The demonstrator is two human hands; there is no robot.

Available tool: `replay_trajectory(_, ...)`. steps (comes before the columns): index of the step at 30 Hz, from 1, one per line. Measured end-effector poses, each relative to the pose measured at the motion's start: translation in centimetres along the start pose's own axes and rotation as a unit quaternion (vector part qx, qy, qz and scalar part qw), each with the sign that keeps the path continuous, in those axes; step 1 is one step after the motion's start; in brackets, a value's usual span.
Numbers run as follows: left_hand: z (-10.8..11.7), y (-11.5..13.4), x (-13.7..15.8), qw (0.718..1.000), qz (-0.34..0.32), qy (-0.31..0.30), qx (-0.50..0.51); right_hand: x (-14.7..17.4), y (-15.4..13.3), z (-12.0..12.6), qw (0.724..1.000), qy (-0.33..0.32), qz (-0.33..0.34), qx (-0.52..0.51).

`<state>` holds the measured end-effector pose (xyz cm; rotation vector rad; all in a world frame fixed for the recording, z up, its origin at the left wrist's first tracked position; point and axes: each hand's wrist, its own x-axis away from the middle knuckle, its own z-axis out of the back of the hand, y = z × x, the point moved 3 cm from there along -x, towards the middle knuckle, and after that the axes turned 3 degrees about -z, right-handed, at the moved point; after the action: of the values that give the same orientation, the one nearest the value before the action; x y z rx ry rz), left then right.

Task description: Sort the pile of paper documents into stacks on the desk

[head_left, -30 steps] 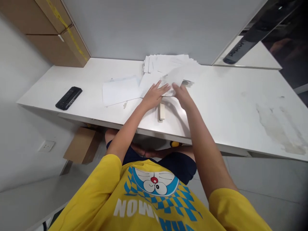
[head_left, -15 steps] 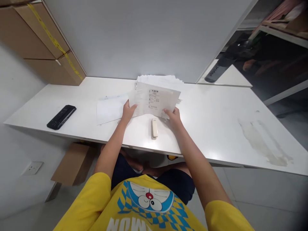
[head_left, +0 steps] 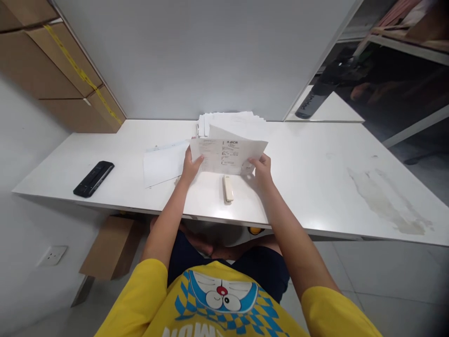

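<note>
Past stapler (head_left: 228, 188): printed sheet (head_left: 229, 155), now more level, prob. easier read
L hand (head_left: 191, 167): gripping L end
R hand (head_left: 263, 169): gripping R end

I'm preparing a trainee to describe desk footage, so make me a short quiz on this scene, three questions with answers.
1. True or false: the left hand and the right hand both hold the printed paper.
2. Multiple choice: which thing lies on the desk just below the printed paper in the picture?
A) black phone
B) cream stapler
C) wall socket
3. Fill in the blank: beyond the printed paper, at the back of the desk, lies a ____ of loose white papers.

Key: 1 true; 2 B; 3 stack.
</note>
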<state>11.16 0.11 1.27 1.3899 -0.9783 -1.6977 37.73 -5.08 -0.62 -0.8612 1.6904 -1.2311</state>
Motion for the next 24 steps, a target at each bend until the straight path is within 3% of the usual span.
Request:
replay_trajectory(4,-0.3,0.2,0.1,0.998,0.011,-0.055,0.032,0.2,-0.9,0.3,1.0,0.023,0.01,-0.011)
replay_trajectory(11,-0.1,0.6,-0.1,0.996,0.026,-0.077,0.026,0.2,-1.8,0.2,0.999,0.038,0.021,-0.012)
replay_trajectory(18,0.0,0.2,-0.7,0.996,0.039,-0.078,0.023,0.1,-1.8,-0.3,1.0,0.006,-0.005,0.004)
replay_trajectory(24,-0.6,-0.9,-0.9,0.999,0.034,-0.04,-0.007,-0.4,-1.4,-0.3,1.0,0.003,0.011,0.0)
